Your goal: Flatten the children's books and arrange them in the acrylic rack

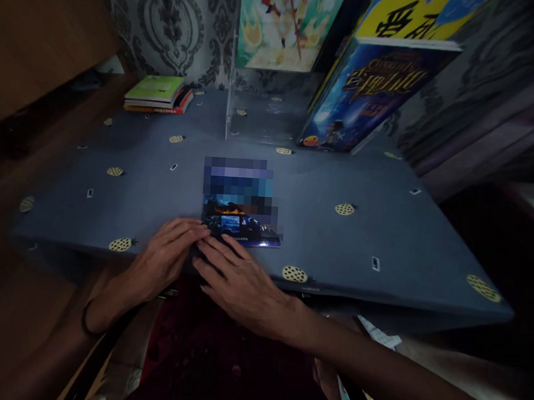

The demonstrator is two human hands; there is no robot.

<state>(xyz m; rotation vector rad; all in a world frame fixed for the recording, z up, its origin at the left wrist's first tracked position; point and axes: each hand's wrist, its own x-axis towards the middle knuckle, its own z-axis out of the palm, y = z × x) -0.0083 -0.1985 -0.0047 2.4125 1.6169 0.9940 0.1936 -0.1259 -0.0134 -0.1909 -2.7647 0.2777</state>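
In the head view a small dark-blue booklet lies flat near the front edge of the cloth-covered table. Part of its cover is pixelated; the lower part shows small pictures and a streak of orange flame. My left hand rests at its lower left corner, palm down, with the fingers stretched out and close together. Beside it, my right hand lies with its fingers apart, their tips at the booklet's bottom edge and near my left fingertips. Neither hand visibly grips anything, though the undersides of the fingers are hidden.
A clear acrylic stand is at the back of the table. A thick blue book leans beside it, with a yellow book behind. A stack of small books lies at the back left. Brown furniture stands at far left.
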